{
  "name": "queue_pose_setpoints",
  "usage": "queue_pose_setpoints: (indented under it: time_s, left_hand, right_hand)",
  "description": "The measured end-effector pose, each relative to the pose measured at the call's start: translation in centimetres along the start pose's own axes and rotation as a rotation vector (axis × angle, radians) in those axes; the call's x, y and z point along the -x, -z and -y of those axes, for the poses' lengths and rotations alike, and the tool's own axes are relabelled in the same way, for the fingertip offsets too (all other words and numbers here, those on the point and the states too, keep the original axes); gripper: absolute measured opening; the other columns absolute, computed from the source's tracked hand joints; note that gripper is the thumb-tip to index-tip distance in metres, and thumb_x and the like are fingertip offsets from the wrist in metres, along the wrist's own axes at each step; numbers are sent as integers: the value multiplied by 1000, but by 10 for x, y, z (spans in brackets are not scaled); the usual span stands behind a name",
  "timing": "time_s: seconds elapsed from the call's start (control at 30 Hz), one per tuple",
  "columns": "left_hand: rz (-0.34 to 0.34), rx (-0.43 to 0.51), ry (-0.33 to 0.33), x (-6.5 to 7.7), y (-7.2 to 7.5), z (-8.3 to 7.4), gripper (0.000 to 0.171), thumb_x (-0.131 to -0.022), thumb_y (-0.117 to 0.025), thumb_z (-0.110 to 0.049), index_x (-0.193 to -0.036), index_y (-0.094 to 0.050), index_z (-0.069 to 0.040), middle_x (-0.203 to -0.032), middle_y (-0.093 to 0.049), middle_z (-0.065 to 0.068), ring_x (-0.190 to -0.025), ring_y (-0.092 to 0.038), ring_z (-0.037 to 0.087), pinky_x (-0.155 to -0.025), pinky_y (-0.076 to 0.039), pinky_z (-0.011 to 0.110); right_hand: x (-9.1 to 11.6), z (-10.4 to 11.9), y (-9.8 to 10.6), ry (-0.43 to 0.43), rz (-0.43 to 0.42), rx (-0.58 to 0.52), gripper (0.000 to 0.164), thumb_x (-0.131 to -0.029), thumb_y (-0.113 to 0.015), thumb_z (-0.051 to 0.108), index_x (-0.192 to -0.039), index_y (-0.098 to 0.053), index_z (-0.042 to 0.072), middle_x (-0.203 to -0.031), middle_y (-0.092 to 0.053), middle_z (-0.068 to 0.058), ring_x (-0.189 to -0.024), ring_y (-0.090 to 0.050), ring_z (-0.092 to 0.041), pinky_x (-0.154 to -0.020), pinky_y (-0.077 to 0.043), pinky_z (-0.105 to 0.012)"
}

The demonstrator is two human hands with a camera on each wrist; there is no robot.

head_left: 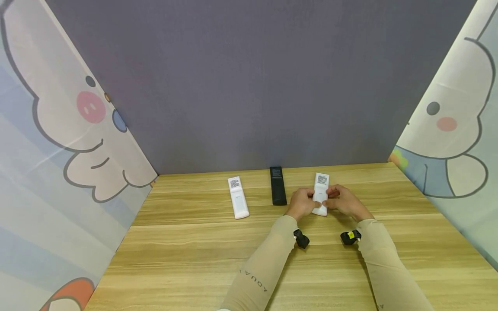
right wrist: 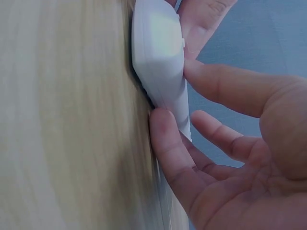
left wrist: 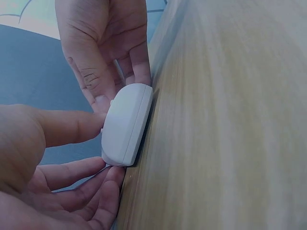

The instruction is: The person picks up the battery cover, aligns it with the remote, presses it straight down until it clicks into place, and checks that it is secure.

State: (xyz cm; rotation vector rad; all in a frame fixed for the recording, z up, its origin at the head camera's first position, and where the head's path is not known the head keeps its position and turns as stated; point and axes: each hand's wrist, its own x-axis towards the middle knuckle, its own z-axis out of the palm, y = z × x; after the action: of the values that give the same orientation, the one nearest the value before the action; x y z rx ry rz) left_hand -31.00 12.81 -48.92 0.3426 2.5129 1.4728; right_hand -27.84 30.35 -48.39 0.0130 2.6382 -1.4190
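Observation:
A white remote control [head_left: 320, 195] lies back side up on the wooden table, its printed label at the far end. My left hand [head_left: 301, 203] holds it by the left edge, with the thumb on its back. From the right edge my right hand [head_left: 345, 203] grips the same remote, its thumb also on the back. Close up in the left wrist view, the rounded near end of the remote [left wrist: 125, 127] sits at the table surface between both hands. In the right wrist view, the right hand's fingertips [right wrist: 164, 122] touch the remote's side low down by the table.
A black remote control [head_left: 278, 186] lies just left of the left hand, and another white remote control [head_left: 238, 198] lies farther left. Behind the wooden table [head_left: 186, 255] stands a grey panel [head_left: 256, 86]. Cartoon-printed curtains [head_left: 50, 172] hang at both sides.

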Motion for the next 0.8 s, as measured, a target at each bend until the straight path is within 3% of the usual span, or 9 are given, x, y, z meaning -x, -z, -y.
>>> queue_pose_setpoints:
  time_s: [0.3,0.8]
  left_hand:
    - [7,0,13,2,0,-1,40,-85,-83,-9,-125,-73,-9,-112,-76,4,-96,-69,11,-79,-57,24]
    - [5,-3,15,2,-1,-2,40,-86,-82,-9,-125,-73,-8,-115,-76,4,-100,-70,12,-80,-57,23]
  right_hand:
    - [1,-2,0,-3,13,-26,50,-96,-70,15,-133,-47,-10,-133,-53,-32,-111,-60,-33,-84,-54,-31]
    - [1,-2,-1,-38,13,-79,53,-96,-71,16,-134,-45,-8,-135,-49,-31,-114,-55,-33,-85,-53,-29]
